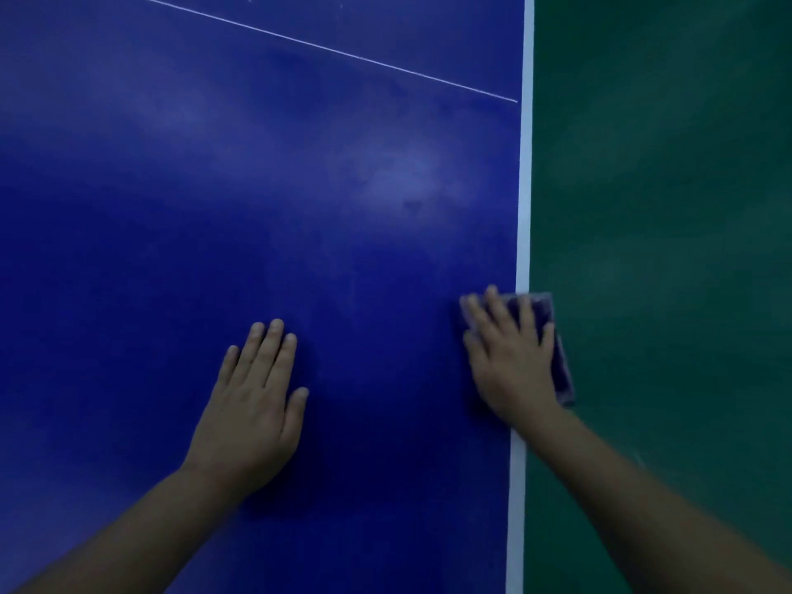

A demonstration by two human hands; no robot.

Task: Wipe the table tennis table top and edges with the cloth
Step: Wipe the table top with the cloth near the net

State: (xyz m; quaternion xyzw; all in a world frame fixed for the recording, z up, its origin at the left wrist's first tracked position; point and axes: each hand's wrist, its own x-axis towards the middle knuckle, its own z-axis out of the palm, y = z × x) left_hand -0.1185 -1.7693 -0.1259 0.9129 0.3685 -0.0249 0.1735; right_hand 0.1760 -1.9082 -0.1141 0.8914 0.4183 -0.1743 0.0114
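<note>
Ok, left hand [250, 415] flat on the smooth blue table top [214, 207], fingers straight, holding nothing. I see right hand [510, 358] fingers spread, pressing the purple rectangular cloth [559, 358] over the white edge stripe [523, 186]. Matte green floor [664, 207] beyond.

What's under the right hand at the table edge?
A purple cloth, pressed flat by the right hand over the white edge line. Its outer part overhangs the edge; the part beneath the palm is hidden.

Dark green floor [664, 207], right of view
</note>
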